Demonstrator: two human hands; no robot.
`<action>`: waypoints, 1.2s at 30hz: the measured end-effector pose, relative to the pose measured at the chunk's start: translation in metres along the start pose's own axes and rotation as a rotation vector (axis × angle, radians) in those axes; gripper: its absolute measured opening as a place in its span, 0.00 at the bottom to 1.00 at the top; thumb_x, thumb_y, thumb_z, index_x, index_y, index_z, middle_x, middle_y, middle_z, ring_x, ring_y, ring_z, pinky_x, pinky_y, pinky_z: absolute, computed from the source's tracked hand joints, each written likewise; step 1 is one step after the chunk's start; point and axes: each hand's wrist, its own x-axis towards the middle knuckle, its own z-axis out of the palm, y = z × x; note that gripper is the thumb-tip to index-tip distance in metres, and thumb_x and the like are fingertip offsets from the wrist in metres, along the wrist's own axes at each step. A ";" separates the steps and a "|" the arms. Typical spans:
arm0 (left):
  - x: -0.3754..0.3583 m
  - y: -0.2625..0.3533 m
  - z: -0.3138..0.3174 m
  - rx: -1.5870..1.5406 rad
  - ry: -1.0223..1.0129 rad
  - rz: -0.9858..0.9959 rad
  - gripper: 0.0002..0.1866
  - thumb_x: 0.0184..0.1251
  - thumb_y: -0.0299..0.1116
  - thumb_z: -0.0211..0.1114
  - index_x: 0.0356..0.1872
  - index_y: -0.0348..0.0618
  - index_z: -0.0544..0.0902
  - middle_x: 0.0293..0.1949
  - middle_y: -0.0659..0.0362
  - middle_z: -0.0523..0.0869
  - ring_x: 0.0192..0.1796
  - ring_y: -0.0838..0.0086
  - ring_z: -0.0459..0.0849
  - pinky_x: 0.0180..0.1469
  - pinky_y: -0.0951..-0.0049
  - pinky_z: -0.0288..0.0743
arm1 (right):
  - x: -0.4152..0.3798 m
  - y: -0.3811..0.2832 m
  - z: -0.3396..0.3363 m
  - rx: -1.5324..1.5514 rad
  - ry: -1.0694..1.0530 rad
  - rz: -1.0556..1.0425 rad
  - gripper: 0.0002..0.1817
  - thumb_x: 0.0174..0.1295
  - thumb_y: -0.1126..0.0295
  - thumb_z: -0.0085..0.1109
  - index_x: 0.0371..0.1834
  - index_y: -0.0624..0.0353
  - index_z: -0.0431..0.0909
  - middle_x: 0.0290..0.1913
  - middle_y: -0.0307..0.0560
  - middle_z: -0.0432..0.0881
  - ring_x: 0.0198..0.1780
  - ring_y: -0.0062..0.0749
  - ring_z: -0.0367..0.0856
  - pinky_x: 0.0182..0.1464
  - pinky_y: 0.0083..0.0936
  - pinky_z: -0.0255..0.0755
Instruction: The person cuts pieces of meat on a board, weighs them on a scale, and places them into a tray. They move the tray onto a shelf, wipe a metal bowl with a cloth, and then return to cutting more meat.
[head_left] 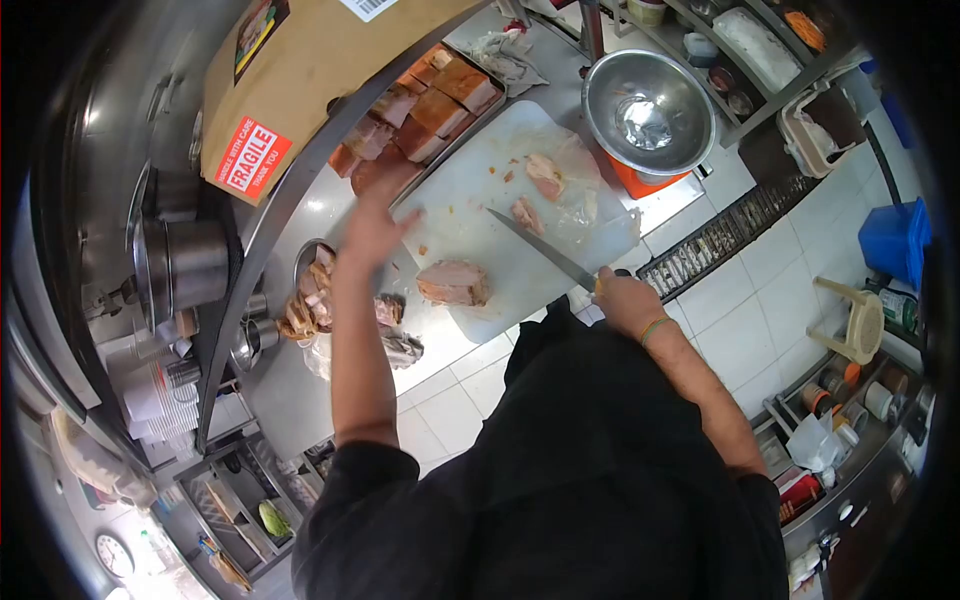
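My right hand (625,302) is closed round the handle of a long knife (545,246), its blade lying over the white cutting board (480,190). Blurred by motion, my left hand (372,232) is stretched out at the board's left edge, thumb apart from the fingers, close to a tray of browned meat blocks (436,112). On the board, a larger chunk of meat (453,283) sits at the near left. Two smaller meat pieces, one by the knife tip (526,214) and another farther off (545,175), lie beside a clear plastic sheet (590,205).
A steel bowl (648,112) stands on an orange base (645,178) to the right. Cut meat pieces (312,300) fill a container left of my forearm. A cardboard box (310,90) rests on the overhead shelf. Floor grating (725,235) runs at the right.
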 end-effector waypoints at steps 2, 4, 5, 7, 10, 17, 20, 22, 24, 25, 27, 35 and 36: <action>-0.058 0.024 0.020 -0.015 -0.156 -0.099 0.38 0.55 0.35 0.79 0.70 0.48 0.76 0.71 0.48 0.77 0.75 0.51 0.72 0.77 0.56 0.66 | 0.000 0.002 -0.001 0.015 -0.014 0.001 0.18 0.70 0.61 0.64 0.54 0.60 0.74 0.40 0.61 0.89 0.47 0.58 0.89 0.49 0.51 0.80; -0.102 0.031 0.052 0.121 -0.232 -0.050 0.44 0.52 0.36 0.82 0.74 0.48 0.73 0.73 0.49 0.76 0.75 0.54 0.74 0.78 0.57 0.65 | 0.002 0.004 0.001 0.011 -0.013 -0.012 0.19 0.70 0.60 0.64 0.55 0.60 0.73 0.41 0.62 0.88 0.48 0.59 0.88 0.50 0.51 0.80; -0.113 0.039 0.064 0.151 -0.230 -0.083 0.44 0.52 0.36 0.81 0.73 0.49 0.73 0.72 0.50 0.76 0.75 0.54 0.73 0.76 0.57 0.67 | 0.004 0.004 0.000 0.011 -0.018 -0.017 0.19 0.70 0.60 0.64 0.55 0.60 0.73 0.41 0.63 0.88 0.48 0.60 0.88 0.51 0.52 0.79; -0.131 0.052 0.083 0.209 -0.226 -0.160 0.43 0.52 0.36 0.80 0.72 0.52 0.73 0.72 0.52 0.76 0.76 0.55 0.71 0.74 0.59 0.71 | 0.008 0.004 -0.002 0.006 -0.035 -0.033 0.20 0.70 0.60 0.64 0.56 0.61 0.72 0.41 0.64 0.88 0.48 0.62 0.87 0.52 0.53 0.79; -0.128 0.035 0.098 0.180 -0.132 -0.209 0.41 0.52 0.36 0.80 0.71 0.52 0.74 0.67 0.54 0.80 0.70 0.53 0.77 0.68 0.56 0.76 | 0.015 0.005 -0.007 0.004 -0.049 -0.072 0.21 0.70 0.59 0.64 0.56 0.61 0.71 0.42 0.65 0.87 0.49 0.64 0.86 0.52 0.54 0.78; -0.104 0.051 0.119 -0.041 0.310 -0.295 0.33 0.57 0.37 0.80 0.65 0.45 0.80 0.61 0.51 0.85 0.59 0.51 0.86 0.61 0.59 0.82 | 0.015 -0.001 -0.022 -0.009 -0.058 -0.125 0.22 0.70 0.57 0.64 0.55 0.63 0.72 0.43 0.68 0.87 0.50 0.66 0.85 0.53 0.54 0.77; -0.103 0.053 0.138 -0.001 0.415 -0.315 0.32 0.59 0.37 0.80 0.67 0.50 0.81 0.66 0.51 0.82 0.61 0.52 0.85 0.61 0.60 0.82 | 0.010 -0.008 -0.027 -0.003 -0.068 -0.095 0.22 0.70 0.57 0.64 0.55 0.64 0.72 0.43 0.69 0.87 0.50 0.66 0.85 0.53 0.54 0.77; -0.107 0.057 0.147 0.021 0.466 -0.328 0.33 0.60 0.37 0.79 0.69 0.55 0.81 0.69 0.52 0.80 0.64 0.53 0.84 0.62 0.59 0.82 | 0.009 -0.008 -0.023 0.014 -0.078 -0.091 0.23 0.70 0.57 0.64 0.55 0.64 0.72 0.43 0.69 0.87 0.50 0.66 0.86 0.53 0.54 0.77; -0.109 0.057 0.153 0.048 0.508 -0.302 0.33 0.61 0.36 0.79 0.70 0.59 0.80 0.70 0.52 0.80 0.66 0.53 0.83 0.63 0.58 0.81 | 0.011 -0.004 -0.014 0.015 -0.067 -0.112 0.23 0.70 0.57 0.64 0.55 0.65 0.72 0.42 0.69 0.87 0.49 0.66 0.86 0.52 0.54 0.77; -0.111 0.057 0.156 0.061 0.530 -0.290 0.34 0.61 0.35 0.79 0.71 0.62 0.80 0.70 0.52 0.80 0.66 0.53 0.83 0.64 0.57 0.81 | 0.012 -0.002 -0.010 0.014 -0.062 -0.123 0.23 0.70 0.57 0.64 0.55 0.65 0.72 0.42 0.70 0.87 0.48 0.66 0.86 0.52 0.54 0.77; -0.111 0.055 0.159 0.130 0.572 -0.238 0.32 0.61 0.34 0.79 0.69 0.58 0.81 0.70 0.52 0.80 0.67 0.53 0.82 0.64 0.57 0.80 | 0.012 -0.001 -0.006 0.021 -0.054 -0.121 0.23 0.70 0.57 0.64 0.55 0.66 0.71 0.41 0.70 0.87 0.47 0.67 0.86 0.51 0.54 0.78; -0.108 0.060 0.152 -0.047 0.580 -0.371 0.29 0.58 0.31 0.78 0.63 0.47 0.80 0.61 0.52 0.85 0.63 0.54 0.84 0.63 0.58 0.80 | 0.013 -0.002 -0.006 -0.006 -0.058 -0.109 0.23 0.71 0.56 0.64 0.53 0.65 0.70 0.41 0.71 0.87 0.48 0.67 0.86 0.51 0.54 0.78; -0.108 0.060 0.152 -0.022 0.577 -0.359 0.30 0.58 0.31 0.78 0.63 0.47 0.80 0.60 0.52 0.85 0.62 0.54 0.84 0.63 0.58 0.80 | 0.013 -0.002 -0.006 -0.018 -0.058 -0.104 0.23 0.71 0.56 0.64 0.53 0.65 0.70 0.41 0.70 0.87 0.48 0.67 0.86 0.51 0.53 0.78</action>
